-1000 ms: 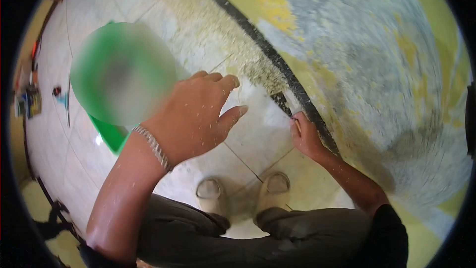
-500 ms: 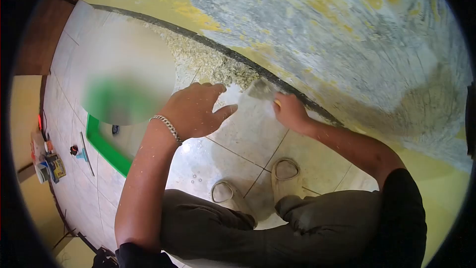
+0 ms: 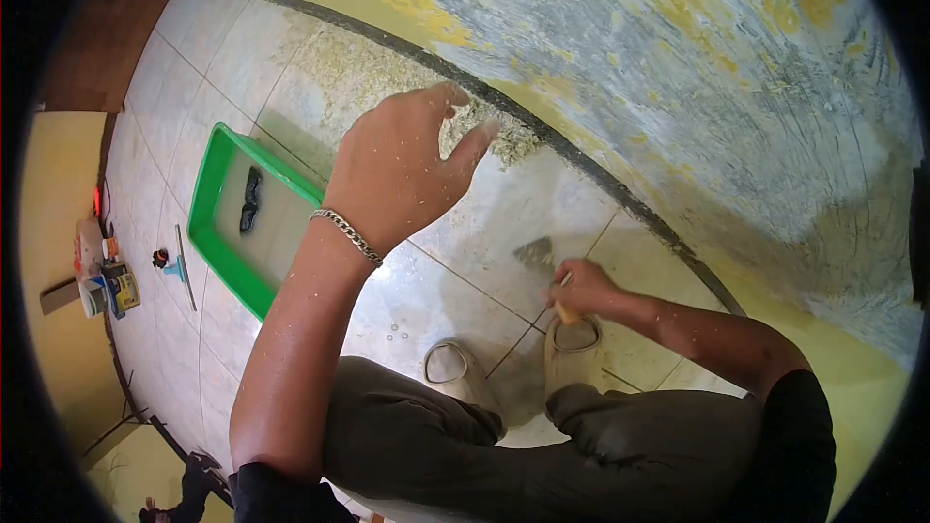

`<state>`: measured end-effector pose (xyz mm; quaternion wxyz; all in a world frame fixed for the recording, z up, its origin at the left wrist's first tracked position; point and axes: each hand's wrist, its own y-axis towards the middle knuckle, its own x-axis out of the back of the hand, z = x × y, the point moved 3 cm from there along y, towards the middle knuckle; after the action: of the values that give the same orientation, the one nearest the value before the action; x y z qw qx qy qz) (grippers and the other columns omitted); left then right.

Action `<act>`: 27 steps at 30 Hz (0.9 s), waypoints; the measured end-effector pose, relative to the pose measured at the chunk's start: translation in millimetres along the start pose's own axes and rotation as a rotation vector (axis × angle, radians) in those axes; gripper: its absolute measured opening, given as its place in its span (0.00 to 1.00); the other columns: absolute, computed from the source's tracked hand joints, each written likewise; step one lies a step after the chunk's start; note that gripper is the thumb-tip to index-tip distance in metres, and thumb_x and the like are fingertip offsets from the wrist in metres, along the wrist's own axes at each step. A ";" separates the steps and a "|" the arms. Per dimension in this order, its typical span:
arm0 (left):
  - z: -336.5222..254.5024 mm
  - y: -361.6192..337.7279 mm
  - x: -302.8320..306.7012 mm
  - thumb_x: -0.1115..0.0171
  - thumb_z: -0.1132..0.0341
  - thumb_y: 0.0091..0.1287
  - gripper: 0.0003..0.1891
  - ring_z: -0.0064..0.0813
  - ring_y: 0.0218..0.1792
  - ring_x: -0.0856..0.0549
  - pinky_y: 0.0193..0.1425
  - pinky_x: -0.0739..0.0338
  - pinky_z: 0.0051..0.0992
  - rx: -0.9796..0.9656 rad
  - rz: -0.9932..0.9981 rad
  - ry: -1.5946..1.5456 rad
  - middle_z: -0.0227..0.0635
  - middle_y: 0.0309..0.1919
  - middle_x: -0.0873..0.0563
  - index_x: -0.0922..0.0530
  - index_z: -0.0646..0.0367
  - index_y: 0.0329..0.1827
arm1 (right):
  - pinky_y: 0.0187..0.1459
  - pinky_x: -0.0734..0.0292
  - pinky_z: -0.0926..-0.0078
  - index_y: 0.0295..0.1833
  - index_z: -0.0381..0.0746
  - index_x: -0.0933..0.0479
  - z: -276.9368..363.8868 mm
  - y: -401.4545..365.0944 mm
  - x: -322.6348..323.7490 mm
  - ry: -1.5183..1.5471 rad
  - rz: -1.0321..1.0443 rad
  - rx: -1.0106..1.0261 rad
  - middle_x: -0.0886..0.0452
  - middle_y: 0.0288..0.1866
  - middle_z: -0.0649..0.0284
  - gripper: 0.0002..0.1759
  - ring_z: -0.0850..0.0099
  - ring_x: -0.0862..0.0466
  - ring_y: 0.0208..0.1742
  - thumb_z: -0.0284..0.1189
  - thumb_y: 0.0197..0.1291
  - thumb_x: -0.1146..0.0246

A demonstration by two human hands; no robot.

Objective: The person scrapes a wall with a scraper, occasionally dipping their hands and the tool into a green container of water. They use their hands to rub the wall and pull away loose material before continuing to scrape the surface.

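A silver bracelet circles the wrist of my left hand [image 3: 405,163], which hangs over the debris by the wall base, thumb and fingers apart, holding nothing. My right hand [image 3: 584,289] is closed round the handle of a putty knife [image 3: 536,254], its flat blade over the tiles in front of my feet. Pale scraped flakes [image 3: 358,73] lie in a band along the dark wall base [image 3: 417,52], thickest just past my left fingertips.
At the left a green tray [image 3: 219,271] holds cloudy water and a dark object [image 3: 250,201]. Beyond it are a squeegee [image 3: 184,269] and boxes [image 3: 121,289]. The patchy wall [image 3: 659,87] rises at the right. My shoes [image 3: 572,353] stand on the floor.
My right hand has drawn the putty knife back from the wall base toward my feet. My left hand has shifted up and right in view. A blurred patch over the green tray is gone.
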<state>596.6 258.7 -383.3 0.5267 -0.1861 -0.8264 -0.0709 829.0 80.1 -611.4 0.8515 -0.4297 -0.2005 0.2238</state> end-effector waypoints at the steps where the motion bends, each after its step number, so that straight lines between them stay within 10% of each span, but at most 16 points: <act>1: 0.2 0.1 1.4 0.33 0.52 0.70 0.22 0.45 0.49 0.11 0.56 0.19 0.37 0.022 -0.023 -0.045 0.49 0.45 0.10 0.16 0.66 0.51 | 0.29 0.14 0.65 0.38 0.33 0.22 2.6 -7.7 -16.3 0.222 0.145 -0.121 0.13 0.31 0.53 0.19 0.65 0.10 0.30 0.37 0.55 0.26; 9: 44.7 -55.2 45.3 0.33 0.54 0.70 0.20 0.38 0.47 0.09 0.53 0.17 0.34 0.200 -0.104 -0.049 0.47 0.44 0.09 0.14 0.65 0.49 | 0.28 0.13 0.67 0.40 0.31 0.21 41.9 58.3 -99.6 -0.087 0.093 0.069 0.14 0.33 0.51 0.29 0.65 0.10 0.32 0.45 0.50 0.19; 14: 78.1 -105.9 75.1 0.32 0.56 0.70 0.18 0.35 0.46 0.09 0.53 0.18 0.33 0.354 -0.154 -0.045 0.44 0.43 0.09 0.14 0.65 0.49 | 0.33 0.08 0.64 0.43 0.24 0.25 125.1 180.0 -85.5 0.552 -0.072 0.102 0.15 0.41 0.45 0.25 0.60 0.09 0.36 0.38 0.62 0.26; 18: 80.7 -124.7 86.3 0.32 0.57 0.70 0.18 0.35 0.46 0.10 0.55 0.18 0.33 0.393 -0.167 -0.051 0.44 0.43 0.09 0.14 0.66 0.49 | 0.45 0.07 0.63 0.44 0.23 0.26 185.9 133.9 -71.8 0.734 -0.026 0.021 0.15 0.45 0.44 0.21 0.55 0.09 0.41 0.35 0.70 0.33; 27: 77.4 -107.8 73.7 0.32 0.56 0.70 0.17 0.35 0.48 0.10 0.55 0.19 0.33 0.352 -0.099 -0.028 0.45 0.44 0.09 0.13 0.63 0.49 | 0.47 0.08 0.63 0.48 0.22 0.31 110.5 42.3 -173.4 0.371 0.383 -0.235 0.17 0.45 0.44 0.23 0.54 0.09 0.42 0.36 0.72 0.35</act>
<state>462.4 200.9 -342.4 0.5353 -0.0514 -0.8415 0.0516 619.0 77.5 -611.3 0.7604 -0.5888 0.0187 0.2734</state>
